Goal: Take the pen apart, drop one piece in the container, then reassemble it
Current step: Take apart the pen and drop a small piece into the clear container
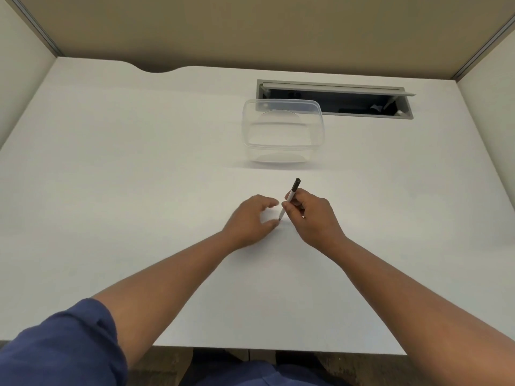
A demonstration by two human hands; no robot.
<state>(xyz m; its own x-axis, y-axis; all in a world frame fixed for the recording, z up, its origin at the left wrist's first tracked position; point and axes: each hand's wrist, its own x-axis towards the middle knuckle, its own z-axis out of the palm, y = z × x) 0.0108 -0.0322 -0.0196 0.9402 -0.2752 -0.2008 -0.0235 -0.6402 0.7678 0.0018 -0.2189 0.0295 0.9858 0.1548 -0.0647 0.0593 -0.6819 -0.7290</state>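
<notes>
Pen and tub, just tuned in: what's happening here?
A person sits at a white desk. The right hand holds a pen tilted, its black end up, its tip near the desk. The left hand is open beside the tip, fingers curled, not gripping it. The pen looks to be in one piece. The clear container behind looks empty.

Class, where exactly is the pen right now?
The pen is held tilted in the right hand, at the desk's centre, just in front of the clear container, its lower tip near the left hand.

white flat desk top (pixel 111 162) | grey rectangular cable hatch (pixel 334 100), lid open | tan fabric partition wall (pixel 250 29) behind | dark floor (pixel 167 366) below
</notes>
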